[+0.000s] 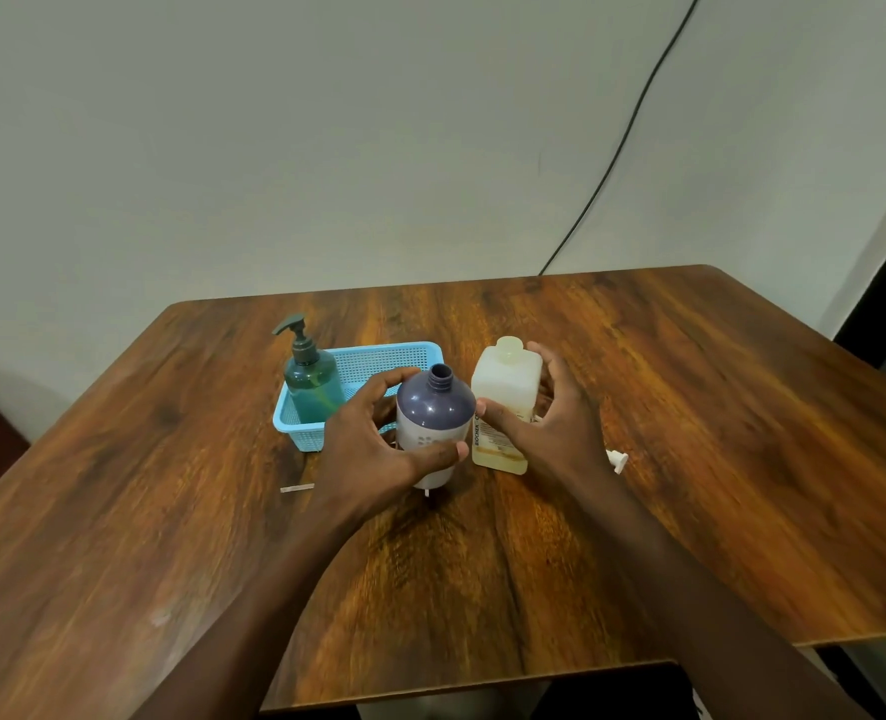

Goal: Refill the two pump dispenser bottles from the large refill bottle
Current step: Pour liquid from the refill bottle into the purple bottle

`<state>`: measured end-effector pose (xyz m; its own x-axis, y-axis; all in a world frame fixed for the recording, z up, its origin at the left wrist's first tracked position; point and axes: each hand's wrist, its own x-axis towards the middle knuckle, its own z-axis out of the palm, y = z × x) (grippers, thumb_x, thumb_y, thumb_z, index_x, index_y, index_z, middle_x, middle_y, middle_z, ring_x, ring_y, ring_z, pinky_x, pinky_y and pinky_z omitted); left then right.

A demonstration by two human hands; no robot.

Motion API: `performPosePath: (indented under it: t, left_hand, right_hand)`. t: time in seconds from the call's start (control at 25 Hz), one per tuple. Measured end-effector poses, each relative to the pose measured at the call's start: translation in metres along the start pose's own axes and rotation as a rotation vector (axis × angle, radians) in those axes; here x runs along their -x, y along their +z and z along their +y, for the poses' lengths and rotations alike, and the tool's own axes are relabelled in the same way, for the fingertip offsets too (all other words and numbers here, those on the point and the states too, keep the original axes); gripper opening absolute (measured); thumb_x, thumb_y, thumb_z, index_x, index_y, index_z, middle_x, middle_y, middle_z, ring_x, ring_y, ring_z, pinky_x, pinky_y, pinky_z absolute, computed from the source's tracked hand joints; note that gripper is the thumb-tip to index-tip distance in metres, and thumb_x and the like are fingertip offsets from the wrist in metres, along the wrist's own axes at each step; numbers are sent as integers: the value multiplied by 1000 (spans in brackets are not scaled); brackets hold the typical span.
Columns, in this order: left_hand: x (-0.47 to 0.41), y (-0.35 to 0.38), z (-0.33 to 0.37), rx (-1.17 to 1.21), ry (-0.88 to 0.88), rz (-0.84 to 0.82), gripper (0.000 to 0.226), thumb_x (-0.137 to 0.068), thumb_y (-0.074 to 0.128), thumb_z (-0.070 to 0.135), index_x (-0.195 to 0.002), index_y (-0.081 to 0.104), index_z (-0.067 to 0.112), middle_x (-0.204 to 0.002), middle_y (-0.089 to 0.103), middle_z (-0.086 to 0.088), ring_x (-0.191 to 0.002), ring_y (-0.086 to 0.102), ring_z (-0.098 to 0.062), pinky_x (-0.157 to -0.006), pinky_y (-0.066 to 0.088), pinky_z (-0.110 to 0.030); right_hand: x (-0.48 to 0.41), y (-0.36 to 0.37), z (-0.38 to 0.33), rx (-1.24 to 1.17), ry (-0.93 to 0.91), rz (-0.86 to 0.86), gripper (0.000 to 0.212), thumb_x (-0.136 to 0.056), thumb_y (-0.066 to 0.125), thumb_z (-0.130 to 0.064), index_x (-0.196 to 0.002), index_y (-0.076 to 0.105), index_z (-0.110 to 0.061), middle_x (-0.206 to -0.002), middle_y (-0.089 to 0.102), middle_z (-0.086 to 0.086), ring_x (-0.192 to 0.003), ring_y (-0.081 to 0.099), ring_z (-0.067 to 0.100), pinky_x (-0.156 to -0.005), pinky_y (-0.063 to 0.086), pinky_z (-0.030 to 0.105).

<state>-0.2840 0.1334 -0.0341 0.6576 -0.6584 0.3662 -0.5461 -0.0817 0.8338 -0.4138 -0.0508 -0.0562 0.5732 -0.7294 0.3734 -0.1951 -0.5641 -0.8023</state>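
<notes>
The wall (326,122) is filling the far half of the view, plain and pale, with a dark cable (633,122) running down it to the far edge of the tabletop (690,459). The tabletop is a dark wood-grain surface, and it is carrying every task item in its far-centre zone.

A blue basket (378,361) is sitting left of centre. The green pump bottle (313,384) is standing upright in the basket's left end with its pump fitted.

The refill bottle (505,407) is standing upright right of centre, long axis vertical, neck apparently uncapped. The right hand (550,423) is cupping it from the right, thumb on its near-left face and fingers curving round its far-right side; whether the grip is firm cannot be told.

The purple bottle (433,428) is standing just left of the refill bottle, neck open, pump removed. The left hand (378,444) is grasping its body, thumb across the near side.

The controlling relation: the open neck is lying just left of the refill bottle, and the right hand is the nearer hand for the lift and tilt leftward. The pour is judged not yet started.

A white pump part (618,459) is lying near right of the right hand. A thin white strip (297,489) is lying near left of the left hand.
</notes>
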Motion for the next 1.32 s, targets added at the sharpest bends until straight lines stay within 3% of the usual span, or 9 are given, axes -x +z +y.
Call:
performPosePath:
  t: [0.16, 0.32, 0.4, 0.52, 0.6, 0.72, 0.92, 1.08, 1.32]
  left_hand:
    - [0, -2, 3, -7, 0, 2, 87, -53, 89, 58, -130, 51, 46, -124, 59, 28, -112, 61, -3, -85, 50, -9]
    - [4, -9, 5, -18, -3, 12, 90, -58, 96, 52, -137, 55, 39, -126, 62, 23, -110, 61, 4, -80, 50, -3]
    - [7, -12, 6, -33, -6, 19, 94, -60, 96, 48, -144, 56, 31, -132, 65, 16, -113, 63, 0, -86, 53, -9]
    - [10, -16, 9, -38, -1, 37, 97, -61, 96, 46, -147, 55, 27, -136, 67, 9, -118, 65, -7, -95, 58, -27]
    - [11, -19, 11, -47, 8, 51, 97, -62, 96, 46, -147, 55, 26, -138, 67, 8, -119, 64, -8, -96, 59, -29]
    - [12, -23, 11, -57, 7, 56, 98, -62, 95, 49, -148, 54, 26, -141, 65, 8, -122, 62, -7, -97, 57, -27]
    - [15, -27, 10, -55, 35, 79, 97, -60, 95, 52, -146, 57, 27, -138, 65, 12, -120, 63, -3, -93, 56, -17]
    - [14, -28, 7, -66, 28, 86, 100, -60, 95, 54, -147, 55, 27, -141, 64, 10, -123, 62, -5, -96, 57, -22]
    - [15, -30, 1, -82, 32, 69, 101, -59, 93, 59, -147, 55, 29, -142, 63, 10, -118, 59, 1, -81, 45, 3]
  right_hand:
    - [-3, -3, -6, 4, -56, 27, 89, -56, 80, -71, -133, 45, -42, -133, 57, -11, -118, 58, 17, -88, 60, 48]
    - [-7, -11, -25, 77, -215, 150, 88, -60, 79, -70, -136, 49, -38, -128, 61, -12, -109, 59, 9, -81, 61, 41]
    - [-9, -16, -35, 152, -347, 191, 86, -64, 79, -66, -138, 50, -34, -125, 64, -9, -102, 56, 4, -76, 60, 34]
    - [-12, -19, -44, 265, -492, 188, 87, -67, 89, -48, -142, 51, -25, -125, 67, 4, -104, 61, 18, -75, 59, 37]
    - [-14, -19, -46, 337, -556, 188, 90, -65, 95, -34, -142, 52, -17, -126, 67, 11, -106, 64, 29, -80, 59, 40]
    - [-16, -21, -49, 373, -627, 163, 88, -66, 96, -28, -141, 55, -10, -131, 65, 15, -114, 64, 34, -89, 55, 41]
    - [-15, -20, -58, 388, -684, 133, 82, -67, 94, -18, -140, 57, -6, -133, 65, 17, -119, 62, 35, -97, 53, 55]
    - [-17, -21, -62, 399, -702, 137, 83, -66, 94, -15, -140, 57, -5, -133, 65, 18, -120, 61, 37, -101, 50, 59]
    - [-17, -22, -66, 387, -745, 130, 82, -66, 94, -14, -138, 58, -4, -132, 65, 18, -121, 61, 37, -101, 50, 59]
